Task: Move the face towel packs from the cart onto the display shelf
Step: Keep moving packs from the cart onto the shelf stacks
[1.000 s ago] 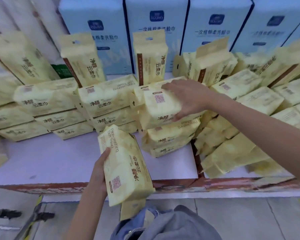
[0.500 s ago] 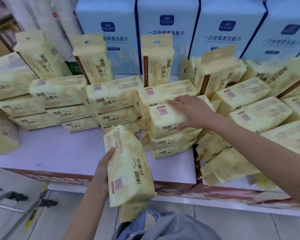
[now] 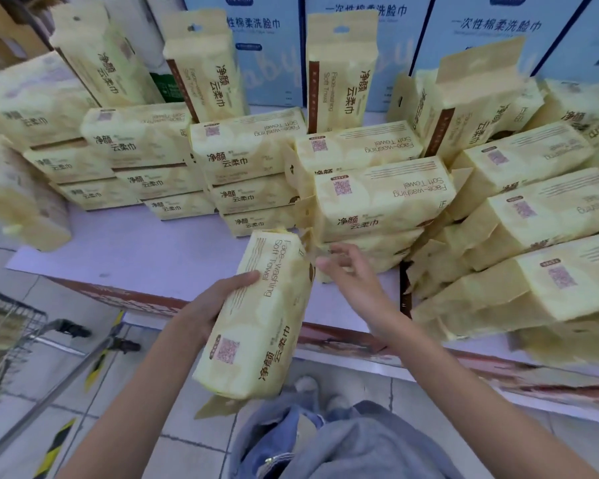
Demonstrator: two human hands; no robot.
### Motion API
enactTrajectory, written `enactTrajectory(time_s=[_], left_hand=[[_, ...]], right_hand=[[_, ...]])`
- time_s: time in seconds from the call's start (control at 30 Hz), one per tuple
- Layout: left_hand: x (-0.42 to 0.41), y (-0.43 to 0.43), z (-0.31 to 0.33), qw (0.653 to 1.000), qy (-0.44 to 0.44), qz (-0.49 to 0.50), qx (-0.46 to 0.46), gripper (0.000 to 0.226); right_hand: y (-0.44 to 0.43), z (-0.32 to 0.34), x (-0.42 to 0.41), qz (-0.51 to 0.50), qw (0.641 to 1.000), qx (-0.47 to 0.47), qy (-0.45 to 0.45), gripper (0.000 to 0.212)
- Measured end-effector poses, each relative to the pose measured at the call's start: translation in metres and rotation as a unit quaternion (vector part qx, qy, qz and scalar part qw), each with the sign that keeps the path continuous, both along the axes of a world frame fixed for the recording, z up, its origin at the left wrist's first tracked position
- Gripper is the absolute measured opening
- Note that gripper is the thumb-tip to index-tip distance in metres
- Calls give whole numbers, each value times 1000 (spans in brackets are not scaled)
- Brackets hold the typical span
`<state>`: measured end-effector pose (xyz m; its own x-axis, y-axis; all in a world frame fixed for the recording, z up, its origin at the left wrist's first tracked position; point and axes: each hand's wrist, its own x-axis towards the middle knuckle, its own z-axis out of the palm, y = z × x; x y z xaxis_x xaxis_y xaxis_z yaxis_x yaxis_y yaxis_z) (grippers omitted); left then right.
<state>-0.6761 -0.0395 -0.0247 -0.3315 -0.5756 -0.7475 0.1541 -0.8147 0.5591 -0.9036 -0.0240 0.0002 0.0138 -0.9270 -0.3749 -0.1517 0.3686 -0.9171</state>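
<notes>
Blue boxes [image 3: 274, 63] line the back of the shelf [image 3: 135, 250], whose pale lilac top carries many yellow face towel packs. Some stand upright near the boxes, and others lie flat in stacks [image 3: 249, 174] three or so high. More lie heaped and tilted on the right.

From the head view, the left hand [image 3: 208, 305] grips one pack [image 3: 263, 316] by its long left side, thumb across the printed front and fingers hidden behind. This pack is held lengthwise above the shelf's front edge, its far end just short of the middle stack and its near end over the floor [image 3: 187, 444].

The right hand [image 3: 353, 274] holds nothing. Its fingers are loosely spread and slightly blurred, just beside the pack's upper right edge and in front of the lowest packs of that stack. Whether the fingertips touch them I cannot tell.

A wire cart [image 3: 11, 326] shows at the far left, beside and below the shelf, with something yellow inside.
</notes>
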Motion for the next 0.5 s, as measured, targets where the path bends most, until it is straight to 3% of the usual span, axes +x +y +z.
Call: enactTrajectory(time_s=[0.1,0.23,0.37,0.5], left_hand=[[-13,2,6,993,8,-118,10,40],[-37,-1,-1,969,-37,-241,-28,39],[-57,-5,-17,966,-102,-234,-46,43],[-68,0,-47,951,-265,-107,-118,52]], right_hand=[[6,-18,14,-15,975,180,-130,51],[14,-48,11,-86,946,231,-209,62],[23,-71,-10,-190,924,225,-244,48],[28,-99,-43,-305,891,224,-253,52]])
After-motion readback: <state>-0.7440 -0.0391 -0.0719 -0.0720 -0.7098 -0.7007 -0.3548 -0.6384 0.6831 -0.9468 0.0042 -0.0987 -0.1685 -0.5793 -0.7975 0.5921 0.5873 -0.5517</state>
